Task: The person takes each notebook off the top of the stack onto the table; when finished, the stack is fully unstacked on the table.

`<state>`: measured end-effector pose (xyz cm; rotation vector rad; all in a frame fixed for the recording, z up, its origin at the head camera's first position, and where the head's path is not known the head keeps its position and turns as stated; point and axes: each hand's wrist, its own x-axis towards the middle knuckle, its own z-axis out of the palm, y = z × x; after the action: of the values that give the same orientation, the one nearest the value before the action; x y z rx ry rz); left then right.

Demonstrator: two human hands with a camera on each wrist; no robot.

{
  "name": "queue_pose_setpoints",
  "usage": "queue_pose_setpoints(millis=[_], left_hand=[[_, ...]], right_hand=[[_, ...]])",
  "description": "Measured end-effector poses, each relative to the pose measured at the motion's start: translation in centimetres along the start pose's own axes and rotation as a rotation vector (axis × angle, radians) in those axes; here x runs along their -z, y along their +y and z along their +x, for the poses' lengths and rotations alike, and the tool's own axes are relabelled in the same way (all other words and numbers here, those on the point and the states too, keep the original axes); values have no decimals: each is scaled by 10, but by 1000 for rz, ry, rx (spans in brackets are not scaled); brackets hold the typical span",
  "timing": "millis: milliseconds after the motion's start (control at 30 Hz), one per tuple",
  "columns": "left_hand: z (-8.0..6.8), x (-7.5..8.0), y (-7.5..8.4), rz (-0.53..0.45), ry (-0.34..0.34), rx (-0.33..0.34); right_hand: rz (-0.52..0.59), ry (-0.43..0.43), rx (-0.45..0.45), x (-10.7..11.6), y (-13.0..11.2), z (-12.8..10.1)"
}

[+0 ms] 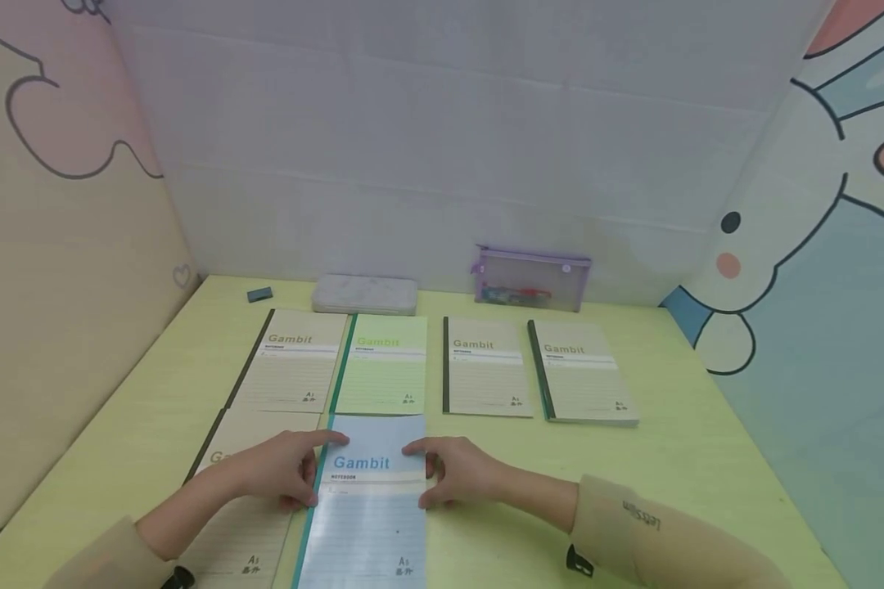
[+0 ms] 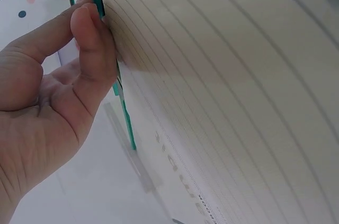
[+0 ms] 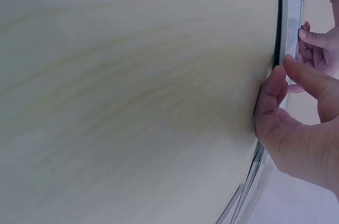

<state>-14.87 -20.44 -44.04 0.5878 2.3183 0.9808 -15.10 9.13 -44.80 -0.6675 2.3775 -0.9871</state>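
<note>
A light blue "Gambit" notebook (image 1: 368, 511) with a teal spine lies near the front edge of the yellow-green table (image 1: 707, 458). My left hand (image 1: 304, 474) pinches its spine edge; in the left wrist view thumb and forefinger (image 2: 87, 33) close on the teal spine (image 2: 125, 115). My right hand (image 1: 429, 473) grips the opposite edge, where the right wrist view has fingers (image 3: 271, 94) curled at the notebook's edge (image 3: 291, 17). A beige notebook (image 1: 239, 532) lies directly to the left, partly under my left hand and the blue cover.
A back row holds a beige notebook (image 1: 290, 364), a green one (image 1: 383, 368), and two more beige ones (image 1: 484, 368) (image 1: 582, 372). Behind them are a grey pencil case (image 1: 364, 294), a purple mesh pouch (image 1: 532, 280) and a small dark eraser (image 1: 260, 294). Walls enclose three sides.
</note>
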Motion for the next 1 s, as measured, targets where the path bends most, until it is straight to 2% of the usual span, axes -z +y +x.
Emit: queue_pose_setpoints(millis=[233, 367, 467, 633, 767, 1000], left_hand=[[6, 5, 1, 63, 49, 38], [11, 14, 2, 57, 72, 16], [15, 23, 8, 67, 102, -13], [21, 38, 26, 162, 178, -80], [28, 46, 47, 212, 251, -135], [50, 41, 77, 225, 346, -194]], right_hand=[[-21, 2, 17, 2, 3, 1], [-48, 9, 53, 11, 4, -3], [-89, 45, 96, 23, 3, -8], [-123, 114, 144, 48, 2, -18], [-205, 194, 196, 68, 5, -27], [-326, 339, 241, 102, 13, -46]])
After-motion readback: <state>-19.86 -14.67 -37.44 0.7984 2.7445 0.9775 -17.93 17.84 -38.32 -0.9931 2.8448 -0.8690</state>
